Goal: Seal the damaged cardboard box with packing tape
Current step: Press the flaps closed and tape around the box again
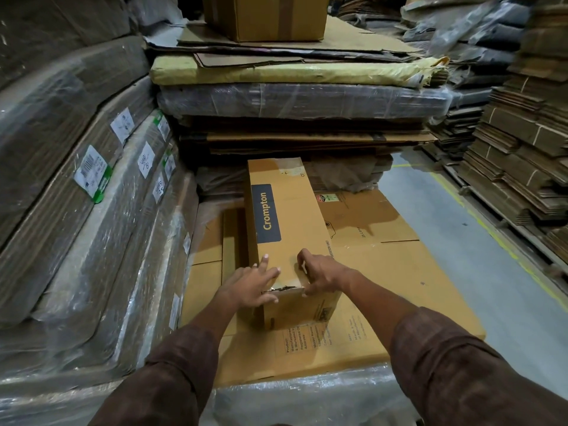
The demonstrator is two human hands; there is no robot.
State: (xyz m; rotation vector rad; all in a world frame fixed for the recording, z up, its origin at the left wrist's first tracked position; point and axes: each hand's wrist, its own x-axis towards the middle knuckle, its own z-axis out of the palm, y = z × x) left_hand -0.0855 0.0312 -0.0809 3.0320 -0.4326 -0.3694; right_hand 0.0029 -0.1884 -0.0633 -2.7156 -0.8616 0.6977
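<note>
Cardboard box (285, 216): long and narrow, lying lengthwise from 6 toward 12 o'clock on a flattened carton (384, 272); its near top edge is torn and ragged.
Left hand (250, 285): fingers straight and spread, pressing flat on the box's near top at about 7 o'clock of the tear, holding nothing.
Right hand (321, 275): fingers curled over the near top edge at 3 o'clock of the tear, thumb pinching the flap there.
Writing: "Crompton" in yellow on a dark panel (266, 214) along the box's top; small print on the flattened carton, with "Product" just legible.
Labels: white stickers (92, 170) with a barcode and handwritten numbers on plastic-wrapped cardboard bundles (76, 210) at 9 o'clock.
Further stock: a taped box (264, 16) at 12 o'clock atop stacked flat sheets.
</note>
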